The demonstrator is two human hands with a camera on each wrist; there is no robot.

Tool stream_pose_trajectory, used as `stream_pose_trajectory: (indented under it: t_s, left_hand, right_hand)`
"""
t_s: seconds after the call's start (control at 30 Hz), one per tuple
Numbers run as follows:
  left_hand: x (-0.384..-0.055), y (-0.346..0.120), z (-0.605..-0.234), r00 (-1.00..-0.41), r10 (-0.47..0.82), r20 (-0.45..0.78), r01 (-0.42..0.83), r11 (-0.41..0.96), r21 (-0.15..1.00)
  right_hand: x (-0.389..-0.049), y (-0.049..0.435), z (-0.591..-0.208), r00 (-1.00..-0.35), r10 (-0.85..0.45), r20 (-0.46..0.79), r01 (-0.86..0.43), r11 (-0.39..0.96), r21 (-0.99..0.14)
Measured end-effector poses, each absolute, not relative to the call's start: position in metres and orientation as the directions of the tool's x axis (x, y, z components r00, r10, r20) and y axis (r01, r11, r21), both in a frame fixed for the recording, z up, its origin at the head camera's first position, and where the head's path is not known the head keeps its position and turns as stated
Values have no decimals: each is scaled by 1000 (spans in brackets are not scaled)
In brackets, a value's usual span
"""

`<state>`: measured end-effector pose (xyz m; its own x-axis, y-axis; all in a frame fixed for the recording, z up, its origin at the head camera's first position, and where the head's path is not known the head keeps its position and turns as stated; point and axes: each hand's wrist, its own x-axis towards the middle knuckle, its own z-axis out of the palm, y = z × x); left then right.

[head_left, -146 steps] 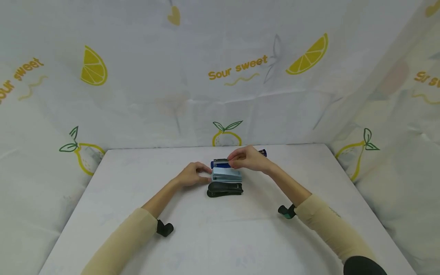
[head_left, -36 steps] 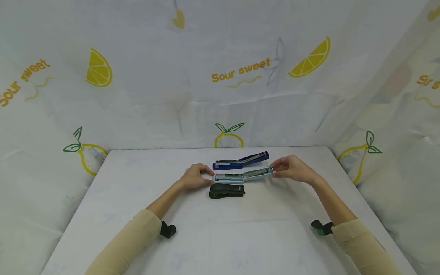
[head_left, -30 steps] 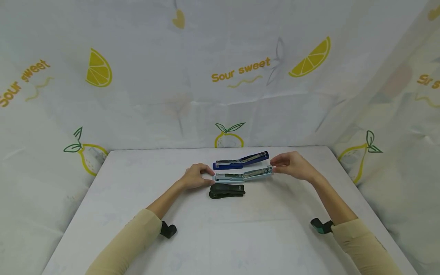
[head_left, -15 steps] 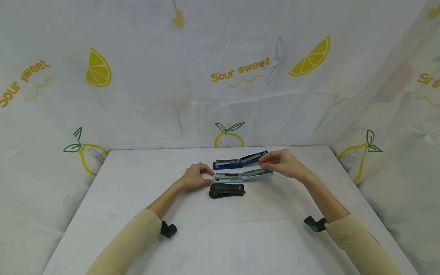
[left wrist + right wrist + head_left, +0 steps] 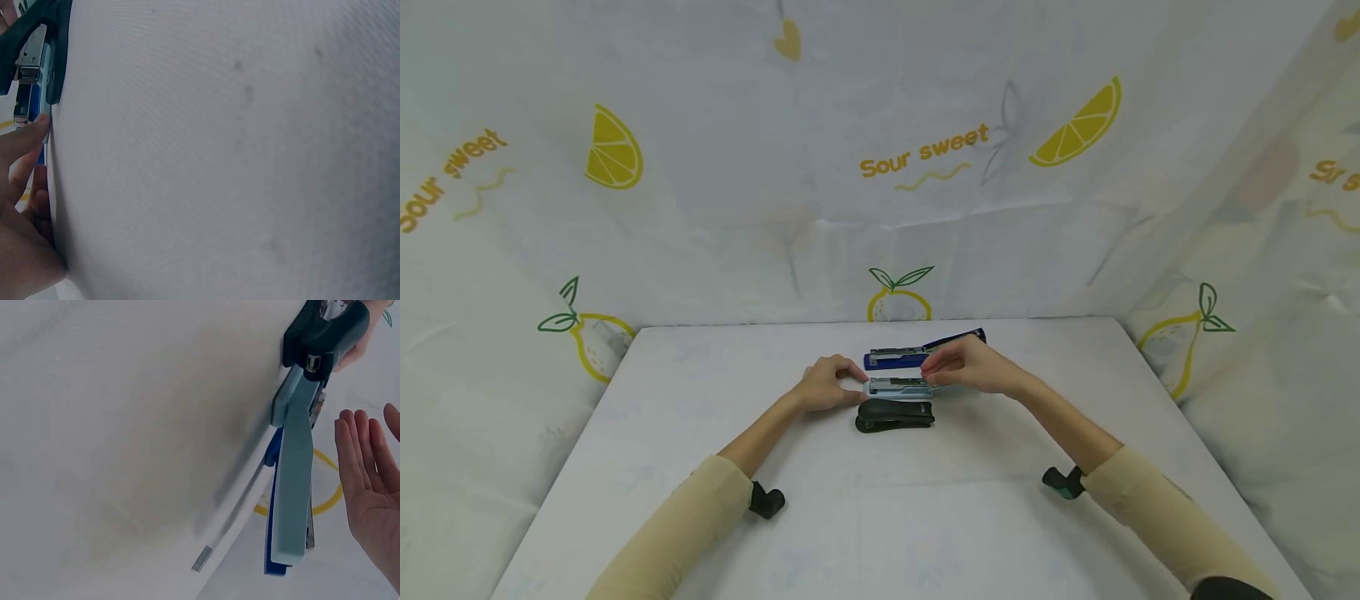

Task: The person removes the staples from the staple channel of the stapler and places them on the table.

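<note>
A light blue stapler [image 5: 898, 392] lies swung open on the table, its metal staple channel showing. My left hand [image 5: 823, 385] pinches its left end between thumb and finger; the left wrist view shows the thumb [image 5: 28, 139] against that end. Over the stapler's middle is my right hand [image 5: 972, 367], hiding most of the raised top arm [image 5: 294, 487]. In the right wrist view the right hand [image 5: 375, 487] has fairly straight fingers, apart from the stapler. Behind lies a dark blue stapler [image 5: 895, 361], also swung open. A black stapler [image 5: 895, 414], folded together, lies in front.
The staplers lie in a row towards the back of the white-covered table [image 5: 880, 517]. A printed white cloth [image 5: 737, 208] hangs behind it. In the right wrist view a small grey rectangle [image 5: 202, 559] lies near the table edge.
The light blue stapler, folded together at first, got swung open. The right hand then let go of its raised end and moved left to its middle. The left hand stayed at the left end.
</note>
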<state>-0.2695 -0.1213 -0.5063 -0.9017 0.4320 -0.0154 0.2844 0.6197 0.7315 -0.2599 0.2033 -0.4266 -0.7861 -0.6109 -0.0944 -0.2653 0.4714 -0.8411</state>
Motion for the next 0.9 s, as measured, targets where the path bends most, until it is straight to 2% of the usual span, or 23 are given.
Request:
stream_pose_trajectory:
  t_s: [0.37,0.9]
  left_hand:
    - [-271,-122,-508,-906,422,-19,276,626,729]
    - [-270,-122,-506,-901,434,-15,283,612,738]
  right_hand:
    - [-270,175,-443,-759,-633,-152,-240,489,-838]
    - [-269,150,-451,-760,-591,-269,-50,466,-883]
